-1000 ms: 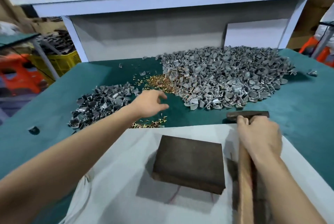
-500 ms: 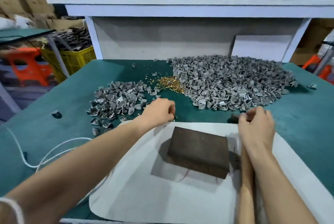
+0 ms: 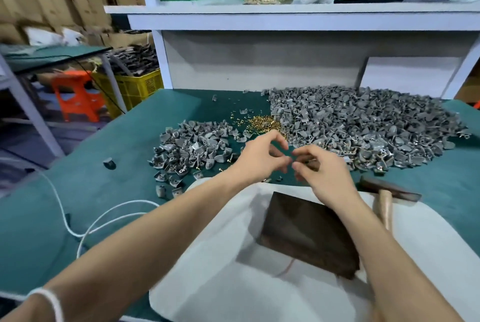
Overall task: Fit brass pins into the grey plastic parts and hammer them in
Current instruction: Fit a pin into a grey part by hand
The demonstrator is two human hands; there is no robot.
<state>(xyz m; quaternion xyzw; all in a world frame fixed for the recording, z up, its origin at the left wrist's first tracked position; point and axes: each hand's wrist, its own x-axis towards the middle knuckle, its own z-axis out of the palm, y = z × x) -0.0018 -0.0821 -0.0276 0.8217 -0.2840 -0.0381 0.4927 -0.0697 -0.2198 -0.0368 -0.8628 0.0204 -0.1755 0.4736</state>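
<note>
Two hands together now: R hand (image 3: 324,176) left hammer (image 3: 388,191), met L hand (image 3: 262,158); pin-fitting begun, I reckon; can't tell what they pinch.

bare left hand (image 3: 262,159), bare right hand (image 3: 324,178), bare right arm (image 3: 389,256); thin white band (image 3: 54,303) looped round bare left arm (image 3: 155,236).

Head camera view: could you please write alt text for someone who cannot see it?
The left hand and right hand meet fingertip to fingertip over a green bench, before heaps of grey parts and brass pins. A hammer lies beside a dark block on white cloth.
</note>
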